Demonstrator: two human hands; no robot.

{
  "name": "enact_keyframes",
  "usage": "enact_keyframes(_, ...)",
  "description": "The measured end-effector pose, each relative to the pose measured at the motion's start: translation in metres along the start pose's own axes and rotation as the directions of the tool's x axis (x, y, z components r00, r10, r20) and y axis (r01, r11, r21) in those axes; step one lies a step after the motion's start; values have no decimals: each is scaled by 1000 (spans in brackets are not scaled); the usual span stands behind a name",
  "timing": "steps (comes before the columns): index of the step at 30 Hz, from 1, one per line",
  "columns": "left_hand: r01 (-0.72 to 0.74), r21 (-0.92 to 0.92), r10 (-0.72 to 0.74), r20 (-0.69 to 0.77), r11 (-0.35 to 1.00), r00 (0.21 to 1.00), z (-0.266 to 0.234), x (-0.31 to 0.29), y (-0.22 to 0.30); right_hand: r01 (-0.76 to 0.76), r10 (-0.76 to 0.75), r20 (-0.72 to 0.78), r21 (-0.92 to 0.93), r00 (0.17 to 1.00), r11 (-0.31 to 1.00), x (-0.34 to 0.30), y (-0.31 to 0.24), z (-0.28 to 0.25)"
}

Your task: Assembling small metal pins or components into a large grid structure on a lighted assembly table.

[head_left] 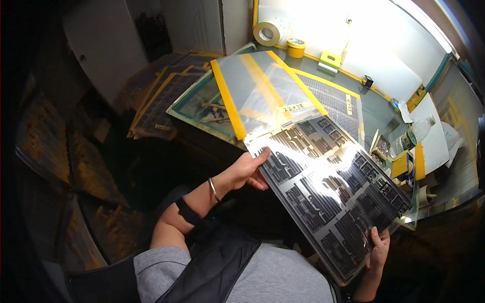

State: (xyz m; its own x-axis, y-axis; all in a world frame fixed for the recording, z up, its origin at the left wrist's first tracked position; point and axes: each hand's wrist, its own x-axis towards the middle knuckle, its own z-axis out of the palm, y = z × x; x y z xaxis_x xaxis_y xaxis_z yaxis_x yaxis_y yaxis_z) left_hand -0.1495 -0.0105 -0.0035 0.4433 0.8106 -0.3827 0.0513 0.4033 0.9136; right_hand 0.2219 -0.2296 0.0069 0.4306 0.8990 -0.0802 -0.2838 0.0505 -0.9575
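fingers [258,182] clamped on two edges of a glossy patterned sheet [323,189]

the left hand [247,170] pinches the left edge near its upper corner, thumb on the face and the other fingers curled under. the right hand [378,251] grips the lower right edge, thumb over the face, its other fingers mostly hidden behind. the patterned sheet hangs tilted between them, above the lap and the near side of the counter [374,112]; whether it is one layer or several, i cannot tell.

its upper edge meets a clear sheet with yellow borders [230,101] on the counter; overlapping or just touching, i can't be sure. a careless pull could drag that one along, or scuff the printed face. a loosened right grip would probably let the low corner drop and crease. bare fingertips may smudge the surface, and the strong glare could hide a mark.

farther right, a clear bottle [410,137] stands near the sheet's edge; a wide swing that way might tip it.
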Motion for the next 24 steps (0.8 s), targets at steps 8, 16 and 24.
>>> enact_keyframes(8, -296, 506, 367, -45, 810, 929, -22, -19, 43, -15, 18, -36, 82, 999, 997, 7, 4, 6)
enact_keyframes(16, -269, 942, 774, 17, 199, 633, -53, 61, 44, -13, 14, -6, 93, 1000, 996, 7, 6, 2)
enact_keyframes(24, -262, 964, 869, 96, 39, 485, -49, 54, 58, -111, 123, -57, 182, 991, 977, 13, 13, -8)
